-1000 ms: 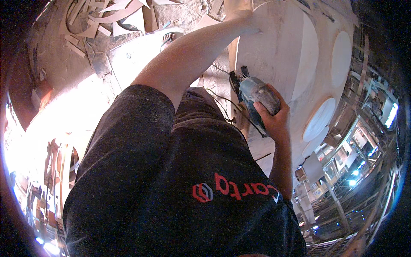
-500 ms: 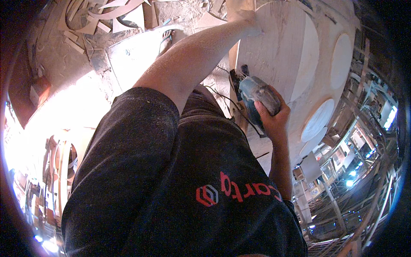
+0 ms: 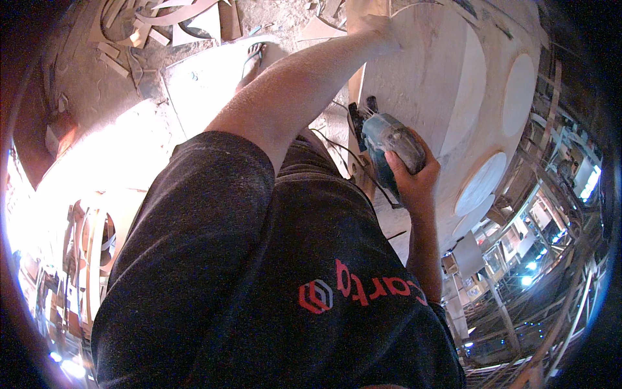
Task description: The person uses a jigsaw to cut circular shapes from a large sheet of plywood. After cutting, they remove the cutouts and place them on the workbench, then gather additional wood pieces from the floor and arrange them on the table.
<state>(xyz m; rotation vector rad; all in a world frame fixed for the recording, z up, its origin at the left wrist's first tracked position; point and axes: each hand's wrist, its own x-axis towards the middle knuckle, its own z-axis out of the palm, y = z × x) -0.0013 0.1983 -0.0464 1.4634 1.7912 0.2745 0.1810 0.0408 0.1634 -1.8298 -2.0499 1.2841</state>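
Note:
A dusty teal power tool, which looks like a jigsaw (image 3: 387, 133), is gripped in my right hand (image 3: 421, 170). Its black plate and front end sit at the left edge of a large pale wooden board (image 3: 414, 84). A dark cord (image 3: 372, 174) trails beside that edge. My left arm stretches across to the far part of the board, where my left hand (image 3: 377, 31) rests at its edge. The fingers of this hand are blurred into the pale wood and cannot be made out.
Curved wood offcuts (image 3: 188, 16) lie on the dusty floor at far left. Round pale discs (image 3: 481, 183) rest on the board's right side. A sandalled foot (image 3: 251, 61) stands on a pale sheet (image 3: 194, 78). Timber and frames crowd the right.
Almost nothing differs. The jigsaw and my right hand keep nearly the same place at the board's edge, and my left arm stays stretched out.

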